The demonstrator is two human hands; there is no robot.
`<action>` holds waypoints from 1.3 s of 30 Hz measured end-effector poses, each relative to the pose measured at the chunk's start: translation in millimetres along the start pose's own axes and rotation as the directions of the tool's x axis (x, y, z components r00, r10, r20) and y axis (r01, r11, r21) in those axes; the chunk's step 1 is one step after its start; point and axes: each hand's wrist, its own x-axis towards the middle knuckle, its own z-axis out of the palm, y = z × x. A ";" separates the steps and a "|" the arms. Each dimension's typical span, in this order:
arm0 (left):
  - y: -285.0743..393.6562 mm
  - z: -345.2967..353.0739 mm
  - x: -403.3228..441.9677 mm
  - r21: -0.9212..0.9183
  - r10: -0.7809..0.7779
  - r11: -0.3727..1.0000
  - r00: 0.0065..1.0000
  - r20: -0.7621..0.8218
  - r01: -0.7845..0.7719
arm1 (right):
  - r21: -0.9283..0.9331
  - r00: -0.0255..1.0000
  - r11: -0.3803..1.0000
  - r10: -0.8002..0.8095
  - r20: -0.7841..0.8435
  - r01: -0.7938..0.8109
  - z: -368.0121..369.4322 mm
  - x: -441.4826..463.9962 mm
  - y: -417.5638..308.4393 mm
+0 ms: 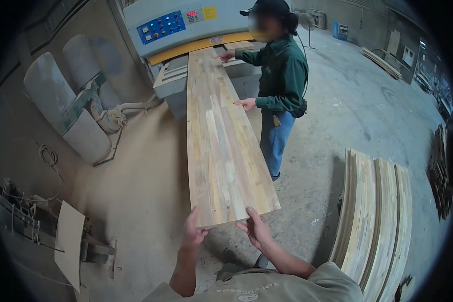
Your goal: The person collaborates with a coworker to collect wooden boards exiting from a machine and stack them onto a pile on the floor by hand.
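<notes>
A long laminated wooden panel (219, 141) stretches from the machine (186, 30) toward me. My left hand (193, 231) grips its near left corner, thumb along the edge. My right hand (255, 228) holds the near end right of centre, with the thumb on top and fingers at or under the edge. The far end of the panel lies at the machine's yellow-edged opening. A co-worker in a green shirt (286, 70) stands at the panel's right side, one hand over its far part and the other at its right edge.
Stacks of wooden panels (362, 211) stand to my right. Dust-collector bags (68, 100) and a hose are at the left, with a pale board (69, 244) at lower left. A fan (308, 24), blue barrel (340, 31) and more boards (382, 62) are farther back.
</notes>
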 end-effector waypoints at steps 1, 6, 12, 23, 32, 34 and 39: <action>0.5 0.5 2.5 -0.008 -0.002 1.000 1.000 -0.018 0.002 | 0.001 1.000 1.000 -0.001 -0.005 0.001 -0.7 2.2 0.4; -10.1 -4.1 8.7 0.011 -0.061 0.998 0.992 -0.111 0.063 | 0.013 0.997 0.997 -0.076 -0.015 0.076 -19.8 10.6 16.6; -17.0 -13.1 23.8 -0.012 0.001 1.000 1.000 -0.017 -0.002 | -0.097 0.996 0.991 -0.089 -0.013 0.087 -22.5 22.9 18.1; -18.9 -12.3 37.6 -0.013 0.001 1.000 1.000 -0.001 -0.001 | -0.092 0.990 0.986 -0.141 -0.004 0.140 -35.0 48.6 24.5; -35.9 -24.2 66.4 -0.024 0.042 0.999 0.999 0.019 -0.041 | -0.162 0.989 0.977 -0.145 -0.017 0.141 -45.3 70.8 33.8; -35.8 -22.2 66.3 -0.031 0.042 0.999 0.999 0.008 -0.042 | -0.170 0.982 0.969 -0.186 -0.015 0.181 -40.0 69.4 33.9; -47.9 -28.3 89.5 -0.030 0.055 0.998 0.998 0.024 -0.054 | -0.260 0.954 0.932 -0.286 -0.090 0.255 -46.2 68.0 45.5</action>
